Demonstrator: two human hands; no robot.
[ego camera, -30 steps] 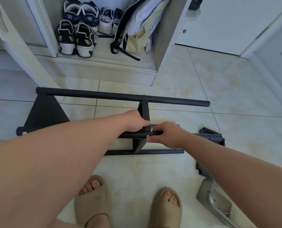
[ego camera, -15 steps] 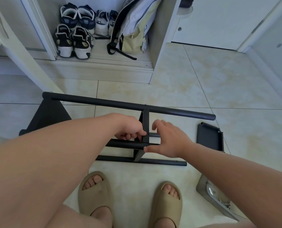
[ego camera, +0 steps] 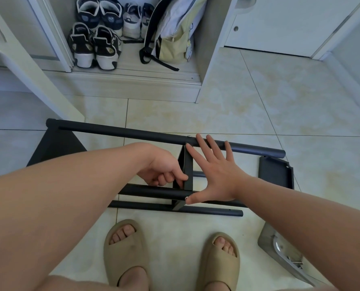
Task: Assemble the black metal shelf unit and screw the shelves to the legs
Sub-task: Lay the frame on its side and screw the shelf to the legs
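Since a moment ago my right hand has spread wide, fingers over the far leg. My left hand grips the middle shelf, one of two on the frame; a third shelf lies loose on the tiles.

Black shelf frame on its side on tiled floor, left hand gripping the middle shelf, right hand spread flat, fingertips on far leg, thumb at near leg, 2 beige slippers below
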